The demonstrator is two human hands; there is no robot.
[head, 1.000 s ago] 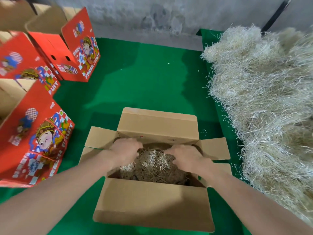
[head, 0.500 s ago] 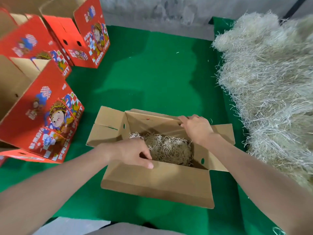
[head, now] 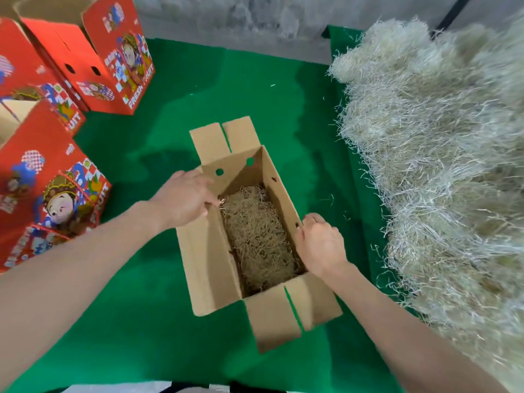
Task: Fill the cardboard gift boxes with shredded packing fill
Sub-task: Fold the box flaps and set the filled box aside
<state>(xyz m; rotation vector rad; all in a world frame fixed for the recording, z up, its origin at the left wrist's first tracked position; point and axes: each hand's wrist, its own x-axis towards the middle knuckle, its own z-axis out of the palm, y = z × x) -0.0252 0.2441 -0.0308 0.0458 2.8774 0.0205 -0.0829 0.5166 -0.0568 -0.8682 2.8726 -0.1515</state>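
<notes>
Cardboard box (head: 209, 265) open on green cloth (head: 170, 336), flaps splayed at both ends, long axis running away from me. Shredded fill (head: 255, 236) lies in box bottom, well below rim. My left hand (head: 184, 198) on left wall's top edge, fingers curled over it. My right hand (head: 320, 242) clamped on right wall's rim. Hands apart, box between them. Loose fill pile (head: 439, 165) at right. Red printed boxes (head: 113, 66) at left.

- Cardboard box (head: 209, 268): brown, upright, top flaps spread open.
- Shredded fill (head: 255, 231): tan tangle covering the box's bottom.
- Loose fill heap (head: 439, 137): pale strands, right of box.
- Red printed boxes (head: 93, 66): grouped left.
</notes>
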